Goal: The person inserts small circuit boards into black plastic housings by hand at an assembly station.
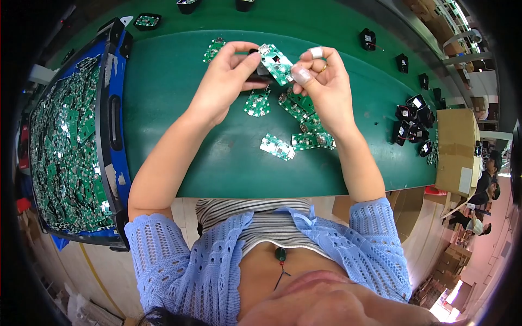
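Left hand (231, 73) grips a green circuit board (280, 70) above the counter (212, 165), right hand (329, 81) at its right end (can't tell if pinching), so a weak fingertip hold could drop it onto scattered boards (277, 147), risking scratches.

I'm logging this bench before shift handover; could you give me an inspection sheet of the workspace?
Surface: green table bearing loose boards.
Job's things: green circuit board held up; dark part beside it, mostly hidden.
Clutter: black cases clustered at right.
Grips: left hand holds one end of the circuit board; right hand at its other end.
Cables: thin wire by one black case.
Surroundings: blue crate packed with boards, left; cardboard box, right; people beyond.
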Motion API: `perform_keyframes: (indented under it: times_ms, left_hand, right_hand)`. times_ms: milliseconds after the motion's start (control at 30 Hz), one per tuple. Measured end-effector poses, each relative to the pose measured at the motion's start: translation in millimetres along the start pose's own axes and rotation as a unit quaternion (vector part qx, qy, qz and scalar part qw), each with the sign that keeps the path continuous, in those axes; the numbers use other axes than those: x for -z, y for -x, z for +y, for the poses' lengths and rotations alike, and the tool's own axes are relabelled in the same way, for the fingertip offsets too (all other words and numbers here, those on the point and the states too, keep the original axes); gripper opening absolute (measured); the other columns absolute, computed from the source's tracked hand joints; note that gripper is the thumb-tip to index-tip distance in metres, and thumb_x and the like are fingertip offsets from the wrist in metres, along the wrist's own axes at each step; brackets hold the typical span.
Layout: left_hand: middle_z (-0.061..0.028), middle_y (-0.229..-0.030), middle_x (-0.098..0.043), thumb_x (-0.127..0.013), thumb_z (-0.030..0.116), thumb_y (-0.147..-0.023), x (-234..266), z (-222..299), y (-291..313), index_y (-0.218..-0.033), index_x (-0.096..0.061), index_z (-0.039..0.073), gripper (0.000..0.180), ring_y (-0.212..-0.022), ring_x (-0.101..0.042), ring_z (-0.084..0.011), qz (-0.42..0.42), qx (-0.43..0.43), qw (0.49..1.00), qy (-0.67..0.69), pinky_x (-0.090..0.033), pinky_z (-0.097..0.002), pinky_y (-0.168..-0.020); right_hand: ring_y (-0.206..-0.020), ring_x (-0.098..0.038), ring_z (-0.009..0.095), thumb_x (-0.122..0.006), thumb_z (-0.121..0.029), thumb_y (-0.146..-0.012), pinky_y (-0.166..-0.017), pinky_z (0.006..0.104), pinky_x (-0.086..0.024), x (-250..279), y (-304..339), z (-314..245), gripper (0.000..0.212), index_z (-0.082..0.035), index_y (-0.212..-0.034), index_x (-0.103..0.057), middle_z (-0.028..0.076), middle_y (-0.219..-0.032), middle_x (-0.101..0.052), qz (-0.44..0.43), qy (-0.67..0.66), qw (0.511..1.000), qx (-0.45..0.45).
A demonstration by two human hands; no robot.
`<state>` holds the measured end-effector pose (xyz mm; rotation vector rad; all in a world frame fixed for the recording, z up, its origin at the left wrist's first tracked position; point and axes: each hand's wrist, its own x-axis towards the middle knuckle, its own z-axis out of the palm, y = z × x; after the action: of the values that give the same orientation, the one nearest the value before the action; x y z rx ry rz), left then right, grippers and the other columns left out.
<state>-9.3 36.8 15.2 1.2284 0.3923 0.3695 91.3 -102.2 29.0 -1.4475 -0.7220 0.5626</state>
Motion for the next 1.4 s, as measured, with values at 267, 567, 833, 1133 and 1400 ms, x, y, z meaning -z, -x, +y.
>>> perform_keyframes:
  times_ms: [267, 567, 833, 1133, 1400]
  left_hand:
    - [-0.0127, -0.093, -0.057, -0.053, 0.026, -0.088, 16, 6, -9, -0.104, -0.049, -0.002, 0.032, -0.082, -0.061, -0.0190, -0.138, 0.127, 0.982, -0.021, -0.054, -0.0294, -0.071]
    - [-0.0141, -0.099, -0.056, -0.053, 0.013, -0.087, 13, -5, -11, -0.105, -0.048, -0.004, 0.025, -0.091, -0.059, -0.0216, -0.109, 0.112, 0.974, 0.164, -0.051, -0.0365, -0.085]
    - [-0.0090, -0.096, -0.058, -0.055, 0.006, -0.082, 12, -3, -8, -0.104, -0.048, 0.001, 0.024, -0.085, -0.059, -0.0168, -0.031, 0.106, 0.988, 0.107, -0.052, -0.0334, -0.074]
    - [-0.0071, -0.093, -0.054, -0.057, 0.005, -0.080, 0, 4, 3, -0.096, -0.048, 0.000, 0.019, -0.078, -0.057, -0.0114, 0.045, -0.032, 0.998, -0.017, -0.049, -0.0239, -0.063]
    - [-0.0076, -0.094, -0.054, -0.058, 0.001, -0.080, -6, -9, 4, -0.096, -0.047, -0.001, 0.019, -0.079, -0.055, -0.0102, 0.059, -0.080, 0.995, -0.010, -0.046, -0.0226, -0.064]
  right_hand:
    - [-0.062, -0.052, 0.008, -0.058, -0.006, -0.083, -0.055, 0.0192, -0.038, 8, -1, -3, 0.019, -0.007, -0.095, -0.043, 0.003, -0.081, -0.056, 0.025, -0.035, 0.999, 0.029]
    - [-0.058, -0.053, 0.008, -0.057, -0.002, -0.082, -0.050, 0.0195, -0.040, -3, 3, -2, 0.020, -0.003, -0.095, -0.042, 0.005, -0.079, -0.056, -0.004, -0.051, 0.999, -0.011]
    - [-0.058, -0.054, 0.013, -0.065, -0.006, -0.075, -0.052, 0.0249, -0.043, -15, 14, 7, 0.022, -0.006, -0.095, -0.056, 0.004, -0.071, -0.054, -0.010, 0.305, 0.923, 0.233]
    - [-0.070, -0.055, 0.019, -0.068, -0.012, -0.072, -0.059, 0.0279, -0.045, -5, 1, 13, 0.023, -0.006, -0.093, -0.063, 0.008, -0.081, -0.056, -0.051, 0.188, 0.935, 0.295]
    - [-0.063, -0.053, 0.020, -0.068, -0.002, -0.064, -0.051, 0.0297, -0.043, -10, 1, 19, 0.023, -0.007, -0.087, -0.062, 0.006, -0.077, -0.056, 0.007, 0.359, 0.821, 0.445]
